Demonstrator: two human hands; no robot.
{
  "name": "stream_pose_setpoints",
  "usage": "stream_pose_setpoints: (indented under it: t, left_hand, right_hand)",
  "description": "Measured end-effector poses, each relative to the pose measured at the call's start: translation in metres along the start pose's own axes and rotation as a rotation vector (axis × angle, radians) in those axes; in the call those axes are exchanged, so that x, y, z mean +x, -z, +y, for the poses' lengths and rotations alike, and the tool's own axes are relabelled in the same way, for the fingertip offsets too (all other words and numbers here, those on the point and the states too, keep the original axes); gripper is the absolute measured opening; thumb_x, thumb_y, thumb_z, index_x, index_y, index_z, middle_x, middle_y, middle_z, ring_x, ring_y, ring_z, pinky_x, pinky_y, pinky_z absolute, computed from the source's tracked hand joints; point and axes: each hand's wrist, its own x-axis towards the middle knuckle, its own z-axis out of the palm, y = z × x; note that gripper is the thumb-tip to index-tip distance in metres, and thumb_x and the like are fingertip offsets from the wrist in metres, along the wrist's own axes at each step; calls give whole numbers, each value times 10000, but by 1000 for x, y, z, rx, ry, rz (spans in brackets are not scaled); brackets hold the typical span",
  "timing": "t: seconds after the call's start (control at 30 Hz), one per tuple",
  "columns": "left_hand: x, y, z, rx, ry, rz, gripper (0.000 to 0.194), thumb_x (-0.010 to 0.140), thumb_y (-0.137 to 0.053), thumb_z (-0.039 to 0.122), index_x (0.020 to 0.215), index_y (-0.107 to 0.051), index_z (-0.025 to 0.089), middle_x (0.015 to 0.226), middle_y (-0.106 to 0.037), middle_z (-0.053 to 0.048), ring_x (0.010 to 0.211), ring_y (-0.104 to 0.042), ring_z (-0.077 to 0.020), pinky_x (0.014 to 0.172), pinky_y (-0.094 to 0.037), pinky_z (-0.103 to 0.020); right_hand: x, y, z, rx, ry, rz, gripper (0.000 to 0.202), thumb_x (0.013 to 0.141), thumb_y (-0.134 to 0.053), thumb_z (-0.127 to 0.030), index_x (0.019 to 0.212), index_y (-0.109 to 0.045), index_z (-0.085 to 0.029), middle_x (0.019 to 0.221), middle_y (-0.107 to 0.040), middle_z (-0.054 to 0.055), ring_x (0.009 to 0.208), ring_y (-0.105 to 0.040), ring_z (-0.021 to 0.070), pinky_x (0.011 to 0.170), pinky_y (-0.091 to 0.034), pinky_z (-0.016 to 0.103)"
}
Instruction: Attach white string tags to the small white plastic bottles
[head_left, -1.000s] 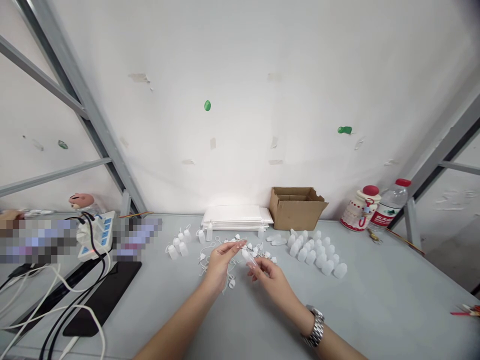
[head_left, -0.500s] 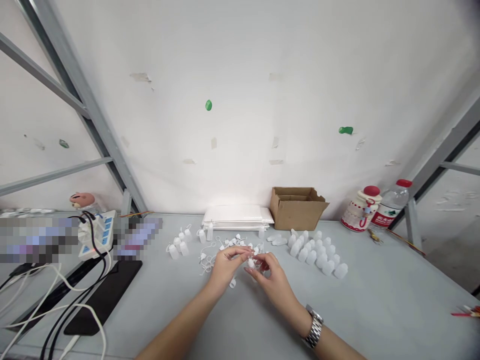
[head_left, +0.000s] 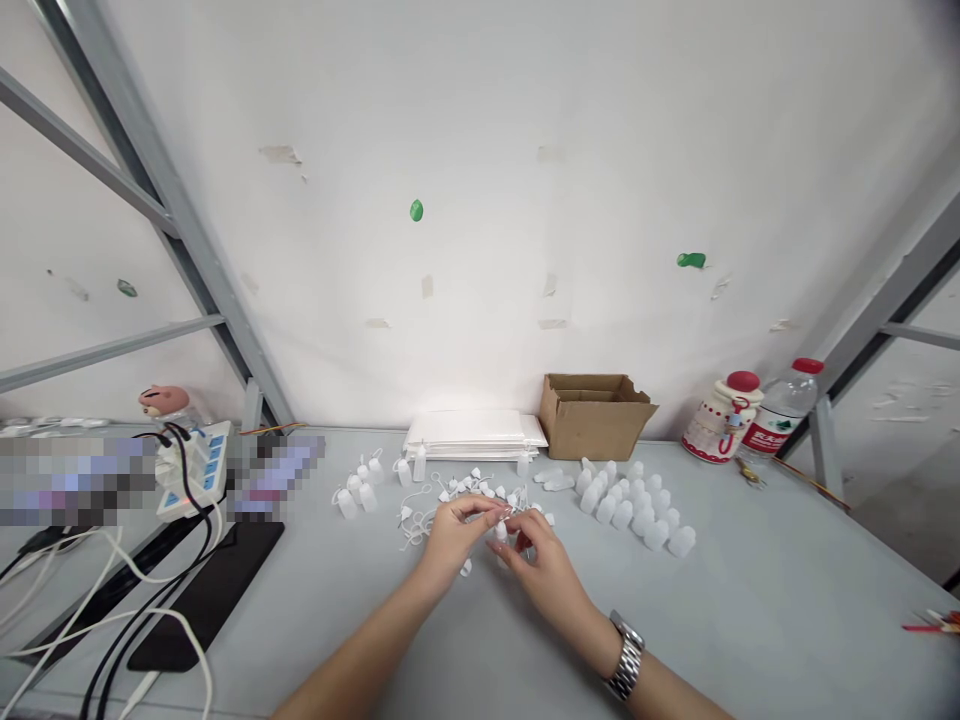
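Observation:
Between my hands a small white bottle with a white cap (head_left: 502,534) stands upright over the grey table. My right hand (head_left: 541,560) has its fingers closed round this bottle. The fingertips of my left hand (head_left: 454,540) are pinched together at the bottle's top; what they hold is too small to make out. Around and behind my hands lie several white caps with looped straps (head_left: 416,530). To the left stand several capped white bottles (head_left: 367,496). On the right several uncapped translucent bottles (head_left: 622,513) stand in a group.
Behind are a stack of white packets (head_left: 472,432) and an open cardboard box (head_left: 596,430). A decorated flask (head_left: 720,420) and a water bottle (head_left: 780,415) stand at the right. On the left are a power strip (head_left: 214,465), cables and a black phone-like slab (head_left: 210,600).
The small bottle between my hands now shows more upright, with its cap in view. My left fingertips have shifted slightly to the right, and my right fingers have closed in a little.

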Motion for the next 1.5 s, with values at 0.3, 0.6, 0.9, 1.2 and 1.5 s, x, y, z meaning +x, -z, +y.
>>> stream_pose_setpoints:
  t: [0.3,0.6,0.9,1.2,1.5]
  left_hand:
    - [0,1,1,-33,15,10,258,726,-607,405,665,-717,180,798,-721,-68,897,-615,-238,895,-409,-340]
    - [5,4,3,-173,82,114,380,745,-535,482,602,-682,162,748,-706,-84,862,-616,-233,854,-415,-349]
    - [7,6,5,-275,153,175,369,693,-588,495,562,-662,158,722,-702,-87,817,-625,-222,825,-417,-336]
    - [11,8,-1,-386,227,194,364,675,-614,488,551,-652,147,686,-686,-69,745,-611,-175,771,-423,-291]
    - [11,8,1,-396,241,195,348,672,-621,481,561,-644,152,708,-686,-70,767,-612,-177,779,-414,-290]
  right_hand:
    - [0,-1,2,-34,25,-3,57,805,-554,-262,800,-558,-206,827,-527,23,705,-519,166,694,-445,309]
    - [-1,0,1,-50,14,-6,77,822,-510,-238,868,-553,-194,837,-550,29,744,-534,176,717,-438,311]
    - [-1,1,0,11,-48,19,211,845,-482,-336,989,-535,-191,841,-594,34,746,-554,182,716,-443,308]
    - [10,14,3,29,-64,117,259,830,-488,-406,952,-565,-192,798,-644,38,713,-596,197,684,-459,315]
    - [67,63,33,-372,-86,277,262,866,-407,-360,1001,-535,-175,909,-691,77,820,-645,191,688,-470,277]
